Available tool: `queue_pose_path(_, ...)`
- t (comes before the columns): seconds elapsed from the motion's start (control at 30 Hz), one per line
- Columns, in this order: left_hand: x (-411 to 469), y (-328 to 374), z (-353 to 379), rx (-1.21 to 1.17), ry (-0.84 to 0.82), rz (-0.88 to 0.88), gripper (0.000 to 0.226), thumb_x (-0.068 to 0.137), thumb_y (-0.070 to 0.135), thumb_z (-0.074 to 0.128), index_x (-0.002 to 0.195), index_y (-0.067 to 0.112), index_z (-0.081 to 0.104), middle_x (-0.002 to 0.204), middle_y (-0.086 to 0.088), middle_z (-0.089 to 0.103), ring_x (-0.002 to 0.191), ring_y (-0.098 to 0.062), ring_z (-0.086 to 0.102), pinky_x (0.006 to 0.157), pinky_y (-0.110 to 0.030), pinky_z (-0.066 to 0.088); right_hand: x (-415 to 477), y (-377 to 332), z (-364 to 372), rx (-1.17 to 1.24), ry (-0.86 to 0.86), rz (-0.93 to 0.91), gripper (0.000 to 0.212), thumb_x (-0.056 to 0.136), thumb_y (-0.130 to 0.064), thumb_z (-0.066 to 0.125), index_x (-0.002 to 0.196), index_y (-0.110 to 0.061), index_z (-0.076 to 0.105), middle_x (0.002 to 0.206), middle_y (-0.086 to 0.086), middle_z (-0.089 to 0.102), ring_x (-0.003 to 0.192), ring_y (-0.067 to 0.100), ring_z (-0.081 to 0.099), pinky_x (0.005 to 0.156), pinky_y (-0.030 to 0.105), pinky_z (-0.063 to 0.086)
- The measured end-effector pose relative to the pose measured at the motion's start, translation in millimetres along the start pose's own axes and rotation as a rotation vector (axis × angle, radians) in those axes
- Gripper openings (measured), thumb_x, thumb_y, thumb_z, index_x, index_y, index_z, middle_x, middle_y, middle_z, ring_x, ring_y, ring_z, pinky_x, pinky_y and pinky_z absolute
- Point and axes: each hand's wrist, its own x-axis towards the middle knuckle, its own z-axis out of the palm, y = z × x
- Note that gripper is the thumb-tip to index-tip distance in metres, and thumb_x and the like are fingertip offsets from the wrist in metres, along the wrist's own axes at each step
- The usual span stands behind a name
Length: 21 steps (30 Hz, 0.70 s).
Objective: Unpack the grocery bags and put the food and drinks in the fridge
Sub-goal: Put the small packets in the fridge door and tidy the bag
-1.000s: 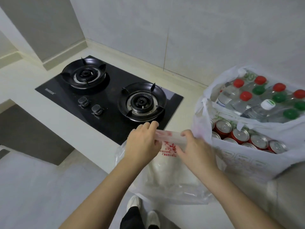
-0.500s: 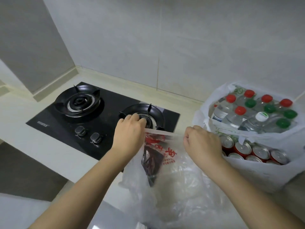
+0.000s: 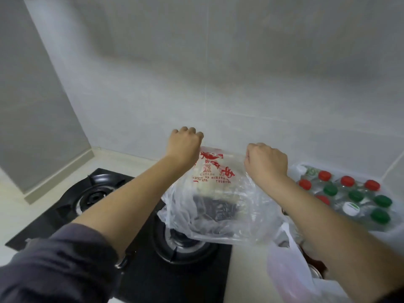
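Both hands up in front of the tiled wall (image 3: 240,62), each fisted on the top edge of a clear plastic bag (image 3: 220,206) w/ red print. Left hand (image 3: 184,145) closed tight on the bag's left corner, knuckles up; right hand (image 3: 265,162) likewise closed on the right corner, so the bag mouth is stretched between them. Bag hangs in the air, clear of the tabletop (image 3: 247,270), its bottom over the right burner (image 3: 185,243) of the black gas hob (image 3: 65,215). Sth dark inside the bag (image 3: 214,207), can't tell what it is through the crumpled film. Left forearm crosses over the hob; dark sleeve (image 3: 54,265) pushed up near the elbow. To the right, in the corner of the tabletop, a white bag (image 3: 293,272) stands open w/ water bottles (image 3: 349,197) packed upright, red & green caps plus one white cap. Right forearm covers most of that bag's near part; a can top (image 3: 314,272) just shows under the arm
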Motion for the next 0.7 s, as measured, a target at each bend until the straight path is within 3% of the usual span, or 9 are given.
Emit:
queue_pose_path(0.2, 42, 15, 53, 0.149, -0.115, 0.212, 0.021, 0.088, 0.010, 0.053, 0.109, 0.014, 0.055, 0.105, -0.003, 0.059, 0.098, -0.022, 0.053, 0.075, -0.030, 0.034, 37, 2, 43, -0.117, -0.117, 0.077, 0.025, 0.088, 0.002, 0.049, 0.106, -0.012, 0.059, 0.102, 0.005, 0.061, 0.090, 0.027, 0.065, 0.062, 0.029, 0.034)
queue_pose_path(0.3, 52, 24, 87, 0.177, -0.169, 0.238, 0.025, 0.090, 0.018, 0.058, 0.114, 0.015, 0.053, 0.111, -0.004, 0.059, 0.102, -0.023, 0.053, 0.078, -0.031, 0.035, 45, 2, 73, -0.144, -0.151, 0.085, 0.024, 0.090, 0.000, 0.048, 0.108, -0.013, 0.059, 0.105, 0.004, 0.061, 0.093, 0.024, 0.066, 0.063, 0.028, 0.036)
queue_pose_path(0.4, 48, 33, 116, 0.145, -0.252, 0.237, 0.029, 0.090, 0.012, 0.057, 0.118, 0.013, 0.053, 0.114, -0.005, 0.059, 0.106, -0.024, 0.053, 0.080, -0.031, 0.034, 47, 1, 103, -0.162, -0.207, 0.094, 0.024, 0.092, -0.003, 0.050, 0.110, -0.015, 0.058, 0.108, 0.002, 0.062, 0.096, 0.023, 0.066, 0.064, 0.028, 0.037)
queue_pose_path(0.6, 23, 47, 167, 0.127, -0.402, 0.267, 0.036, 0.091, 0.011, 0.056, 0.127, 0.011, 0.050, 0.118, -0.008, 0.058, 0.108, -0.025, 0.053, 0.088, -0.034, 0.040, 41, -3, 145, -0.166, -0.342, 0.075, 0.023, 0.094, -0.011, 0.050, 0.114, -0.018, 0.059, 0.115, 0.001, 0.061, 0.104, 0.022, 0.064, 0.070, 0.028, 0.039)
queue_pose_path(0.7, 20, 47, 175, 0.037, -0.405, 0.186, 0.047, 0.092, 0.027, 0.063, 0.131, 0.013, 0.041, 0.117, -0.006, 0.058, 0.107, -0.024, 0.054, 0.088, -0.034, 0.041, 43, -1, 147, -0.059, -0.374, 0.102, 0.022, 0.094, -0.031, 0.052, 0.111, -0.017, 0.056, 0.109, 0.002, 0.060, 0.097, 0.022, 0.063, 0.066, 0.028, 0.039)
